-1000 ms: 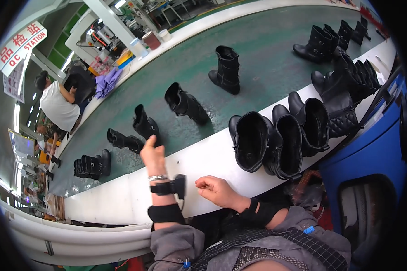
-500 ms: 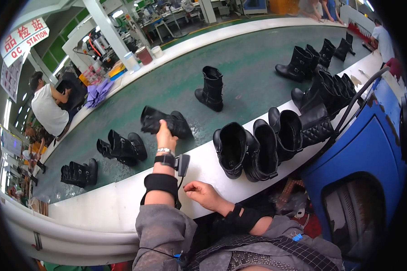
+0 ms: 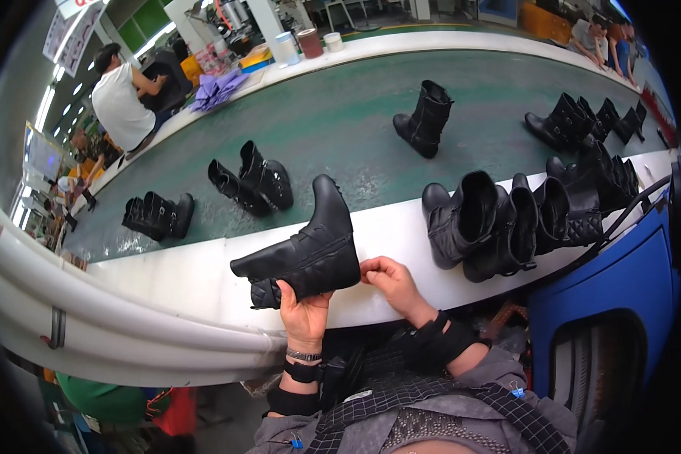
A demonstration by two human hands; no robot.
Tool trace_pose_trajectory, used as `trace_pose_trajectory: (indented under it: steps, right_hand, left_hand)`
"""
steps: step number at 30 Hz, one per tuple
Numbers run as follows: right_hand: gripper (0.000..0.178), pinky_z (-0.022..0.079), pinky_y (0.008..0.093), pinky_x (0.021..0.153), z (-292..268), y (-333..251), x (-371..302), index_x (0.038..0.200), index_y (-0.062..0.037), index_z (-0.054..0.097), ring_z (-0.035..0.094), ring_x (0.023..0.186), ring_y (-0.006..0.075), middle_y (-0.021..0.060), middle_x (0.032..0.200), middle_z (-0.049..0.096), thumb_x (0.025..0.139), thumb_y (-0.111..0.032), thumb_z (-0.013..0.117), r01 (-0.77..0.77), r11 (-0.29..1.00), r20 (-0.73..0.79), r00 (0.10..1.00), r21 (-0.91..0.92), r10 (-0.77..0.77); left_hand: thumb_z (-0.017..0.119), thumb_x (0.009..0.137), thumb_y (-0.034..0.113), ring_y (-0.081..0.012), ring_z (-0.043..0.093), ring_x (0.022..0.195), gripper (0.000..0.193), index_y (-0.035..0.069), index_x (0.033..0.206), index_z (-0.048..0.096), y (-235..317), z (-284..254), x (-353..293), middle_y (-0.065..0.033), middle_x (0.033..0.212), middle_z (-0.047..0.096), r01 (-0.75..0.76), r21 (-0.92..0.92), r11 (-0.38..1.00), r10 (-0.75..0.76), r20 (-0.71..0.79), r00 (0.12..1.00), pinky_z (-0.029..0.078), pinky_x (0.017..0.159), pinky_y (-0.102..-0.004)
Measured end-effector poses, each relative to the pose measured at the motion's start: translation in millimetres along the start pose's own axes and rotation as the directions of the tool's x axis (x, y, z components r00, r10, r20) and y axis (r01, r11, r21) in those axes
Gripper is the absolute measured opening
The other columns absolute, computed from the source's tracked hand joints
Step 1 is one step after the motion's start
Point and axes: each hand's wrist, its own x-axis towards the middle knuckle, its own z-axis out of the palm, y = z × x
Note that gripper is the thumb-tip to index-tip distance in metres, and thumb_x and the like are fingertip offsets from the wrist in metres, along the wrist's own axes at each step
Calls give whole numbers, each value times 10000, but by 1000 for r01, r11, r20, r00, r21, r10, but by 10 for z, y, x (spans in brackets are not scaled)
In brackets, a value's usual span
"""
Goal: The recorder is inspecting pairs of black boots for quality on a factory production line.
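Observation:
A black ankle-high boot (image 3: pixel 321 253) with a quilted panel and a side zip lies tilted above the white ledge, its toe pointing away from me. My left hand (image 3: pixel 306 314) is closed on it from below, around the shaft, thumb on the near side. Beside the heel, my right hand (image 3: pixel 396 286) has thumb and forefinger pressed together. Its fingertips meet or nearly meet the boot's edge; anything small between them is hidden. To the right, black boots (image 3: pixel 461 216) stand close together on the white ledge (image 3: pixel 390 227), openings up.
On the green belt (image 3: pixel 340 129) are one upright boot (image 3: pixel 425 121), boots at the left (image 3: pixel 253 181) and more at the far right (image 3: pixel 560 125). A blue machine (image 3: pixel 605 265) borders my right, a white curved rail (image 3: pixel 129 318) my left. People work across the belt.
My left hand has lifted a boot off the belt and brought it close, toe turned away. My right hand has moved right and up to its heel. The whole view has shifted.

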Motion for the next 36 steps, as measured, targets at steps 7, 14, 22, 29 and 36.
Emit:
trace_pose_trajectory:
  steps: [7, 14, 22, 29, 36]
  right_hand:
    - [239, 488, 291, 893, 151, -122, -33, 1130, 32, 555, 603, 986, 149, 98, 1082, 613, 957, -116, 483, -54, 995, -43, 998, -79, 50]
    - [382, 472, 263, 840, 541, -300, -26, 1266, -13, 463, 581, 973, 131, 80, 1106, 607, 1010, -289, 397, 36, 996, -45, 998, 76, -33]
    - [669, 468, 388, 968, 443, -323, 101, 1308, -17, 464, 561, 1120, 258, 151, 1219, 574, 943, -576, 408, -644, 350, 661, 746, 680, 88]
    - [820, 334, 600, 1079, 282, -97, 179, 1480, -84, 209, 484, 1233, 395, 217, 1391, 440, 910, -641, 402, -693, 341, 735, 678, 635, 8]
    - [782, 249, 607, 1125, 192, -111, 109, 1486, -92, 201, 448, 1276, 395, 216, 1403, 426, 928, -592, 427, -688, 318, 677, 718, 653, 164]
  left_hand:
    - [476, 943, 510, -307, 476, 1269, 645, 80, 1413, 375, 63, -201, -215, -123, 1402, 467, -17, 3, 1000, 17, -13, 1000, 412, 1045, -488]
    - [505, 945, 475, -287, 491, 1252, 619, 73, 1401, 385, 71, -156, -320, -107, 1375, 488, -82, 127, 989, 87, -31, 996, 423, 1038, -454]
    - [698, 794, 131, -368, 285, 1403, 606, 68, 1365, 505, -281, 349, -541, -187, 1495, 344, -508, 837, -202, 123, 536, 835, 213, 1131, -467]
    - [618, 836, 129, -241, 398, 1362, 504, 121, 1334, 540, -500, 508, -623, -90, 1423, 480, -739, 639, -214, -164, 722, 672, 61, 1166, -470]
    - [561, 843, 75, -270, 423, 1343, 467, 20, 1306, 537, -538, 537, -597, -155, 1407, 480, -749, 641, -168, -199, 722, 662, 223, 1138, -462]
